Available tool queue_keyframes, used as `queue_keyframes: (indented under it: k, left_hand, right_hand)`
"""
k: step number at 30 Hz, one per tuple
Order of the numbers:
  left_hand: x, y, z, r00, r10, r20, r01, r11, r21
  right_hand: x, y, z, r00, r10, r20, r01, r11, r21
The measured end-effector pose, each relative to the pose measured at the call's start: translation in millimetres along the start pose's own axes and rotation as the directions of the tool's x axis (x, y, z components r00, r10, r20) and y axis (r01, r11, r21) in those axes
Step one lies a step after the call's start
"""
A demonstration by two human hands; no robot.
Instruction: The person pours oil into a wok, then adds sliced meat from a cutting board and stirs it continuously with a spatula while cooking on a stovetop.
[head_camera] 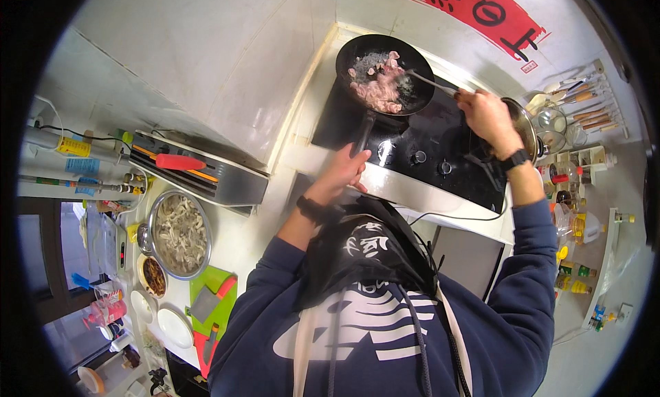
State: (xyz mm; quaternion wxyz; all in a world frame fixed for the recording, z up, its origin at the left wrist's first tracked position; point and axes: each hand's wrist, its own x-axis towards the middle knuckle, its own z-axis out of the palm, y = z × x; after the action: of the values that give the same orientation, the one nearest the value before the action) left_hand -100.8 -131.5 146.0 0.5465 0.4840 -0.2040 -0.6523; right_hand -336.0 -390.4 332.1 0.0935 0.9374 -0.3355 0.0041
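Observation:
A black wok (420, 95) stands on the black glass cooktop (459, 144), with pale pink sliced meat (379, 92) heaped inside. Its dark handle points down towards me, and my left hand (343, 172) grips the end of it. My right hand (484, 113) is closed around the handle of a metal cooking utensil (435, 83), whose far end reaches into the wok beside the meat. The utensil's tip is blurred, so its shape cannot be told. To the right, partly hidden behind my right hand and wrist, sits a metal pot (521, 123).
On the left counter are a metal bowl of pale sliced food (180, 234), a dish of dark food (153, 277), white plates (175, 327), a cleaver (204, 301) on a green cutting board (227, 278), and a knife rack (232, 185). Bottles (575, 227) line the right side; utensils (588, 103) hang above.

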Motion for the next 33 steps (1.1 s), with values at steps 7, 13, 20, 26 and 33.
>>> queue_keyframes:
  k: [7, 13, 20, 26, 33]
  left_hand:
    - [0.4, -3.5, -0.7, 1.000, 0.017, -0.004, -0.017, 1.000, -0.018]
    - [-0.8, -3.8, 1.0, 0.999, 0.041, -0.008, -0.041, 0.999, -0.029]
    - [-2.9, -1.7, 1.8, 1.000, 0.027, -0.008, -0.027, 0.999, -0.029]
    - [-1.6, 0.2, 1.6, 1.000, 0.010, 0.000, -0.010, 1.000, -0.008]
    - [0.1, -1.0, -1.0, 1.000, -0.003, -0.016, 0.003, 1.000, -0.014]
  right_hand:
    - [18.5, -27.6, 82.8, 0.932, 0.149, -0.331, -0.101, 0.982, 0.159]
    - [-7.6, -36.8, 44.9, 0.996, 0.091, -0.016, -0.088, 0.990, 0.108]
    - [-32.5, -6.4, -76.5, 0.999, 0.040, -0.027, -0.039, 0.999, 0.020]
    - [-0.4, -16.8, -21.2, 0.987, 0.125, 0.102, -0.141, 0.976, 0.165]
    - [16.9, -25.6, 76.2, 0.936, 0.301, -0.185, -0.240, 0.926, 0.291]
